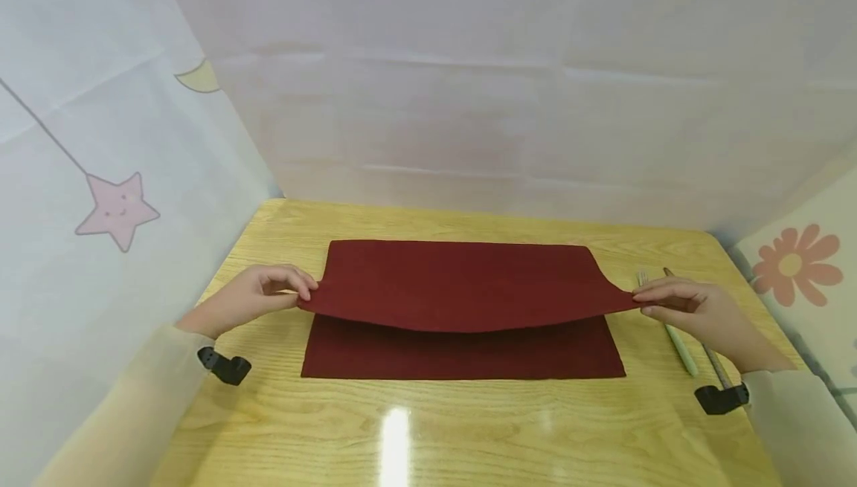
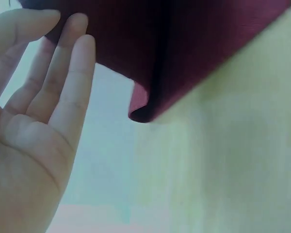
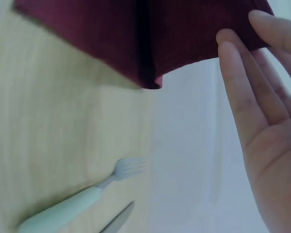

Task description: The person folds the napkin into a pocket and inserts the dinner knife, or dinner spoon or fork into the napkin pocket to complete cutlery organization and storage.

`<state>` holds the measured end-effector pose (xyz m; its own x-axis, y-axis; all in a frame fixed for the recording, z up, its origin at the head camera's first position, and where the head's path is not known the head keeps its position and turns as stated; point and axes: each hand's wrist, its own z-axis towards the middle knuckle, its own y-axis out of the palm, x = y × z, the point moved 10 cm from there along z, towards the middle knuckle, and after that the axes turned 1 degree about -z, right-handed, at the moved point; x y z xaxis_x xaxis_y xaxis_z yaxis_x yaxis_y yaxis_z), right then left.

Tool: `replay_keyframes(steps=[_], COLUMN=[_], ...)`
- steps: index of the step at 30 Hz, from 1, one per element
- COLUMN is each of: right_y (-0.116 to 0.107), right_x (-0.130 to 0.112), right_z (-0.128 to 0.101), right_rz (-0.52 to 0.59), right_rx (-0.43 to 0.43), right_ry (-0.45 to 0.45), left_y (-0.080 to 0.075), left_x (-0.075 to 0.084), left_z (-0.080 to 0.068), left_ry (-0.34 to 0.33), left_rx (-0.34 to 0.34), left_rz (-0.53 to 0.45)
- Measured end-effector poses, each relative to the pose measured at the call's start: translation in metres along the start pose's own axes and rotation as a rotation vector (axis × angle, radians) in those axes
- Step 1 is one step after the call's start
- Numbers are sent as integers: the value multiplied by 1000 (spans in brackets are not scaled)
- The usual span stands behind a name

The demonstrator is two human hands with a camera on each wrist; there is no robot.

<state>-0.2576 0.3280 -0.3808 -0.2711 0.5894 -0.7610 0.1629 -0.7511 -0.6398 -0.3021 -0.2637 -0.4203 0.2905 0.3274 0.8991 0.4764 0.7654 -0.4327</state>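
Maroon cloth (image 1: 462, 286), lying at the centre of the frame on the wooden table (image 1: 469, 435), is being folded, left hand (image 1: 257, 295) and right hand (image 1: 689, 305) each pinching a lifted corner, and the next move likely calls for aligning edges evenly.

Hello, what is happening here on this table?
A person is handling a dark red cloth on a wooden table. The left hand and the right hand each pinch a corner, holding the upper layer raised above the lower one. A fork and a knife lie to the right.
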Motion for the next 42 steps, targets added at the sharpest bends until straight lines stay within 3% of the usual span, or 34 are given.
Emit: replay_keyframes(steps=[7,14,20,27,32,42], right_y=[17,36,47,56,59,60], right_x=[11,33,38,43,46,44], right_z=[-15,-27,-33,-35,-38,-39], right_rz=[-8,31,82,-23,-39,-77], right_rx=[-35,-86,-117,-147,-170,-156], right_ry=[-55,-38,-58,-26,-7,-52], left_y=[24,42,52,53,55,58], left_x=[-8,-25,-34,-36,-33,-34], left_z=[-18,-20,-21,-23,-22,-25], left_ry=[82,19,-55,-86,-84,-91], left_rx=[-110,-211,-289,-308,-328,-361], left_rz=[45,71,98,130,145,100])
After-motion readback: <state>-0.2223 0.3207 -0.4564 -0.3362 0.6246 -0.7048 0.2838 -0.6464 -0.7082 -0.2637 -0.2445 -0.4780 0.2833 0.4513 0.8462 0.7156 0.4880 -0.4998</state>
